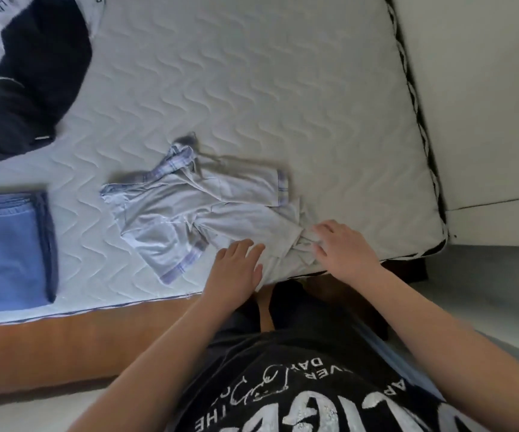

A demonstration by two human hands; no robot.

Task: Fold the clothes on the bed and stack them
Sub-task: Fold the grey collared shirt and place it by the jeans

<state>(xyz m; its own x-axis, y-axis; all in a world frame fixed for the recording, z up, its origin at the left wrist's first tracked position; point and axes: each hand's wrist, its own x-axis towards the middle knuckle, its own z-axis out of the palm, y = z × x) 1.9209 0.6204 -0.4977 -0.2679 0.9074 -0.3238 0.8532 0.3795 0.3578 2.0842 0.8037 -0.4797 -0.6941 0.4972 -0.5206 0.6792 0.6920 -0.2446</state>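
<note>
Left hand [236,269]: fingers straight, slightly spread, flat on the hem of the pale grey short-sleeved shirt with plaid-trimmed cuffs [196,210]. Right hand [342,247]: fingers loosely curved, touching bunched hem fabric; whether it pinches, cannot tell. Shirt lies on the white quilted mattress [267,88]. Folded blue cloth [9,251] at 9 o'clock; crumpled black garment [33,73] at 10.

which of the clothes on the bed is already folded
The blue garment at the left edge: a neat flat rectangle. The pale plaid-trimmed shirt under both hands is still spread, and the dark garment lies heaped.
</note>
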